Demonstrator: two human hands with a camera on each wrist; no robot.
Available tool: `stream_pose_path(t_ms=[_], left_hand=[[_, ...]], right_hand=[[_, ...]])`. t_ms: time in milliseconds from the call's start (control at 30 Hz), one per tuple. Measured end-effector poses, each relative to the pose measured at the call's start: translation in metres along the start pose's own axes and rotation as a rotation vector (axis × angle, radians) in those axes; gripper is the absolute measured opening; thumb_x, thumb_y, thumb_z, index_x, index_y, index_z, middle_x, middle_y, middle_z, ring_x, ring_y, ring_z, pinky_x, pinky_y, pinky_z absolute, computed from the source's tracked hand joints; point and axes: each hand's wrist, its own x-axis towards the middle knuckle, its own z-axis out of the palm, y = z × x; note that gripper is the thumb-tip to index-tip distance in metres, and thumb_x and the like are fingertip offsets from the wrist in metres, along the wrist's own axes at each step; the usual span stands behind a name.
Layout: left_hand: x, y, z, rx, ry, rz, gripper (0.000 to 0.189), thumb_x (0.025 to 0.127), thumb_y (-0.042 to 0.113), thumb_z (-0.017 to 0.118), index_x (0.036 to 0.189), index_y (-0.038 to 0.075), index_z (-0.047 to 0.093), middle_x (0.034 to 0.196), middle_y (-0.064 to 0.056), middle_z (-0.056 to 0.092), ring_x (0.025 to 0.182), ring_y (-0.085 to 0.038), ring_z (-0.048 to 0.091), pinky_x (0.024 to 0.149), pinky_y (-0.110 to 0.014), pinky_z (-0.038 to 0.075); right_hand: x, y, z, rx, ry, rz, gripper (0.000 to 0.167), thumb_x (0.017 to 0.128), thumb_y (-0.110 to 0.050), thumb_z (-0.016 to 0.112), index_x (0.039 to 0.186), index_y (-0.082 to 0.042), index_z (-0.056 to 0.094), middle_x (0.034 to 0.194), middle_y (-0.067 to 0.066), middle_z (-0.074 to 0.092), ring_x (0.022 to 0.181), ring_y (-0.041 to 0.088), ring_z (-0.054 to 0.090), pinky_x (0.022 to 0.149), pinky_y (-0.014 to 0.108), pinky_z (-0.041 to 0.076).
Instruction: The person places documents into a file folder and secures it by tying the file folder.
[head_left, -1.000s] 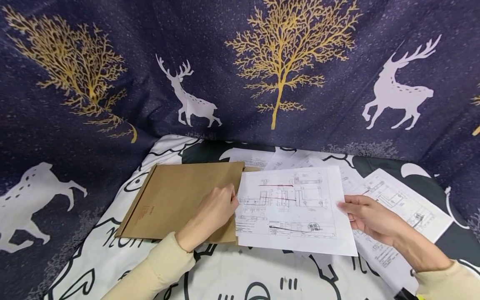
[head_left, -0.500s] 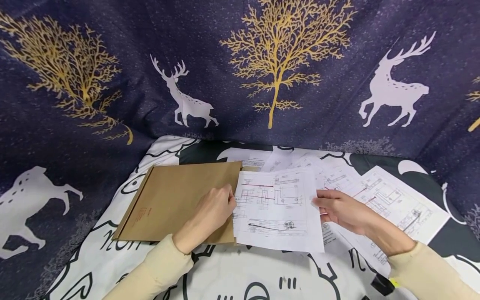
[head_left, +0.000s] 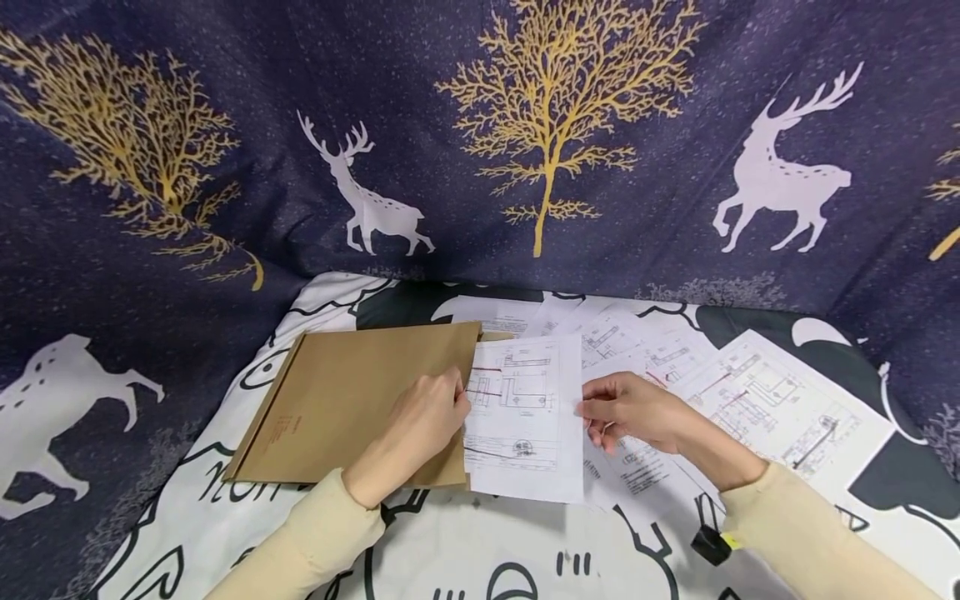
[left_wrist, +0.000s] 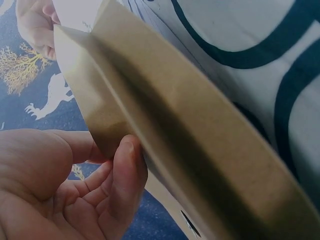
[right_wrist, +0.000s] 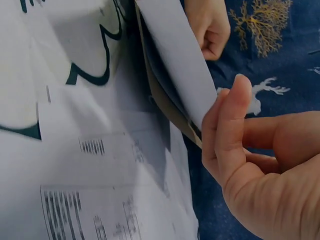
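A brown paper envelope [head_left: 352, 392] lies on the bedding, its mouth facing right. My left hand [head_left: 423, 429] pinches the upper layer at that mouth; the left wrist view shows thumb and finger on the lifted brown paper [left_wrist: 165, 100]. A white sheet with a printed drawing, red lines and a round stamp [head_left: 528, 417] sits partly inside the envelope, its left part hidden. My right hand [head_left: 648, 417] pinches the sheet's right edge. In the right wrist view the fingers [right_wrist: 235, 120] are at the sheet's edge, just outside the envelope mouth.
More printed sheets [head_left: 795, 408] lie spread to the right, overlapping, with others [head_left: 495, 312] behind the envelope. A small black object [head_left: 710, 546] with a yellow part lies near my right sleeve. A dark blue deer-print cloth [head_left: 480, 167] rises behind.
My right hand has moved left, sliding the sheet further into the envelope, so less of its drawing shows. My left hand keeps its grip at the mouth.
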Motion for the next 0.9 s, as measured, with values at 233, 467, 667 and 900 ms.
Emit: stream_pose_path(t_ms=[233,467,667,900], left_hand=[[0.0,0.0,0.0,-0.015,0.0,-0.006,0.016,0.093,0.005,0.065,0.081,0.009,0.056,0.062,0.0,0.048,0.05,-0.013,0.045,0.046,-0.026,0.033],[-0.002,0.0,0.0,-0.017,0.006,0.006,0.017,0.093,0.005,0.065,0.081,0.009,0.055,0.061,0.0,0.048,0.049,-0.013,0.045,0.045,-0.026,0.033],[-0.002,0.0,0.0,-0.025,0.021,0.014,0.016,0.092,0.002,0.064,0.081,0.008,0.055,0.061,0.0,0.049,0.05,-0.013,0.046,0.045,-0.026,0.034],[-0.002,0.0,-0.001,-0.001,0.049,0.026,0.016,0.091,0.002,0.067,0.08,0.008,0.056,0.061,0.0,0.049,0.051,-0.014,0.046,0.046,-0.027,0.035]], right_hand=[[0.02,-0.002,0.017,0.018,0.081,0.016,0.012,0.102,-0.003,0.06,0.104,0.008,0.057,0.077,0.012,0.061,0.064,0.017,0.063,0.057,0.028,0.056],[0.034,0.0,0.034,0.044,0.133,-0.003,0.013,0.1,0.001,0.061,0.109,0.011,0.059,0.074,0.01,0.063,0.062,0.017,0.064,0.059,0.029,0.058],[0.045,0.001,0.043,0.062,0.138,-0.036,0.015,0.1,0.002,0.06,0.11,0.012,0.058,0.073,0.011,0.063,0.061,0.016,0.064,0.059,0.029,0.058],[0.06,-0.001,0.054,0.091,0.151,-0.048,0.014,0.098,0.004,0.06,0.11,0.012,0.057,0.077,0.016,0.064,0.06,0.016,0.065,0.059,0.029,0.058]])
